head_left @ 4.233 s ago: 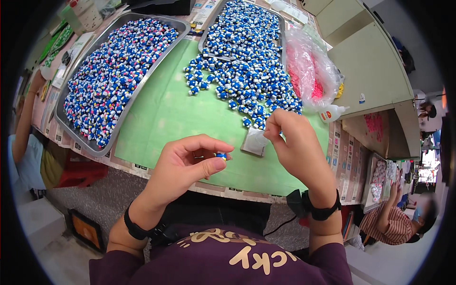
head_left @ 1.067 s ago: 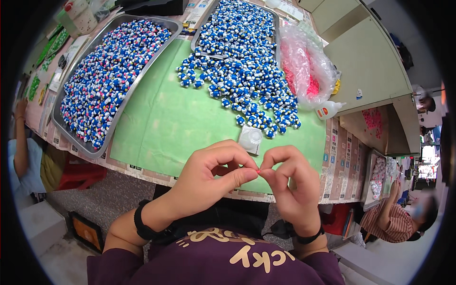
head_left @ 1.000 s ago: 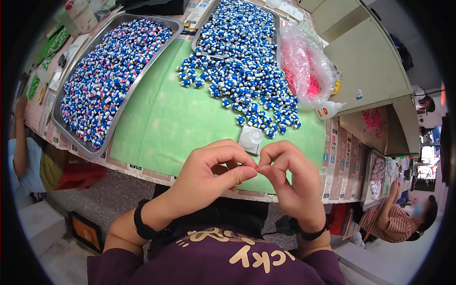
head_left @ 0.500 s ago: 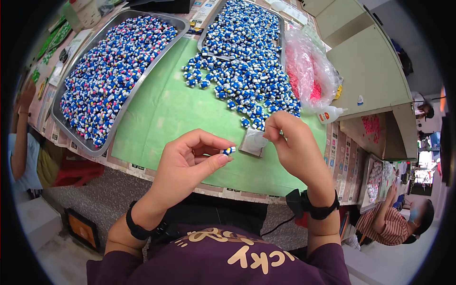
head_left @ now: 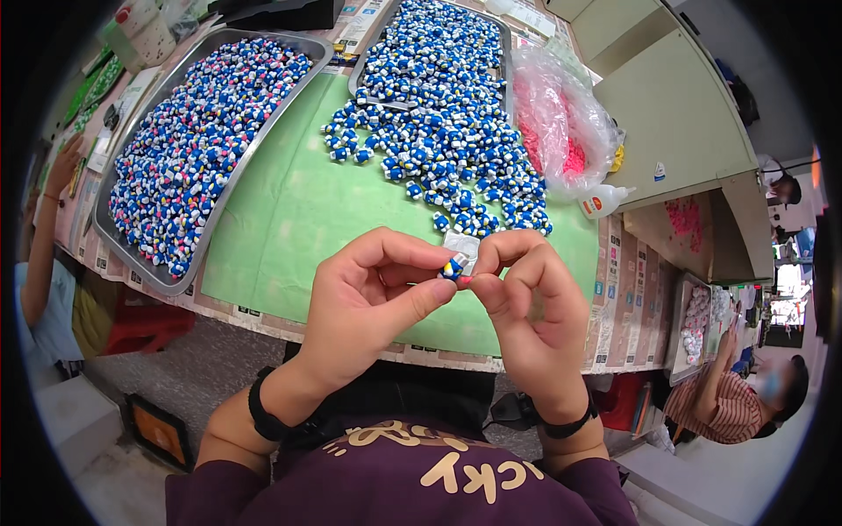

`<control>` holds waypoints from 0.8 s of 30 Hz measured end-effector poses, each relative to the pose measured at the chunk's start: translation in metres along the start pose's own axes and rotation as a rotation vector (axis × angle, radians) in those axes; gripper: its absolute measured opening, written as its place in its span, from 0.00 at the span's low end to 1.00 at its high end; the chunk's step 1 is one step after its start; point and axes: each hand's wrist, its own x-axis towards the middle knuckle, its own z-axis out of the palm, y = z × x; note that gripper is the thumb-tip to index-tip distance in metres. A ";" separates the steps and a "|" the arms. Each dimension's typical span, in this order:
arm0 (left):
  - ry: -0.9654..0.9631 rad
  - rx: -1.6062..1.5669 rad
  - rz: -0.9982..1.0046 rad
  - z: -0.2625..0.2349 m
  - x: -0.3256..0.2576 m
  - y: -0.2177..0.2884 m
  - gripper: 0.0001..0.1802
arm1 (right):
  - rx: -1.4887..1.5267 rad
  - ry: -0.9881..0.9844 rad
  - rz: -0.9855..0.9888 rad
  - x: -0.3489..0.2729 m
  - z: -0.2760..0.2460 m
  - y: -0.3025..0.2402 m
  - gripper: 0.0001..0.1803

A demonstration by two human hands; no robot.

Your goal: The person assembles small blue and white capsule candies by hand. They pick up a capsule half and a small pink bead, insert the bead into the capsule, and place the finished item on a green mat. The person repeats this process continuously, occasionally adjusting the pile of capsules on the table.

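Between the thumb and forefinger of my left hand (head_left: pixel 364 302) is a small blue and white figurine (head_left: pixel 453 267) with a yellow spot. My right hand (head_left: pixel 544 307) is closed in a pinch on a tiny pink piece (head_left: pixel 464 282), which meets the figurine's right side. Just beyond my fingertips lies a small white square pad (head_left: pixel 462 245), partly covered by the hands. Loose figurines (head_left: pixel 478 167) of the same sort spill over the green mat (head_left: pixel 272 210) ahead of me.
A metal tray (head_left: pixel 230 193) heaped with figurines bearing pink bits stands at left. Another full tray (head_left: pixel 508 66) lies at the back. To the right are a plastic bag (head_left: pixel 561 123) of pink pieces, a squeeze bottle (head_left: pixel 602 202) and a cabinet (head_left: pixel 684 114). Other people sit on both sides.
My right hand has come from beside the white pad to the figurine, now with a pink piece at its fingertips. My left hand has moved slightly right and up, tilting the figurine.
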 end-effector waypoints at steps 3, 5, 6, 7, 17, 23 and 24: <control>0.004 0.077 0.037 0.004 -0.003 0.002 0.12 | -0.082 0.012 -0.022 -0.002 0.001 0.001 0.16; 0.028 0.163 0.091 0.008 -0.005 0.001 0.10 | -0.151 0.021 -0.054 -0.004 0.002 0.001 0.15; 0.041 0.206 0.120 0.010 -0.006 0.001 0.10 | -0.181 0.032 -0.086 -0.005 0.003 0.002 0.15; 0.039 0.283 0.193 0.009 -0.006 0.000 0.09 | -0.212 0.043 -0.119 -0.005 0.005 0.003 0.15; 0.217 0.950 0.614 -0.082 0.007 0.046 0.09 | -0.075 0.176 0.098 -0.010 -0.037 0.033 0.13; 0.672 1.527 0.361 -0.174 0.019 0.107 0.10 | -0.192 0.162 0.333 -0.032 -0.072 0.061 0.07; 0.661 1.560 0.423 -0.167 0.024 0.106 0.12 | -0.198 0.150 0.337 -0.033 -0.070 0.067 0.07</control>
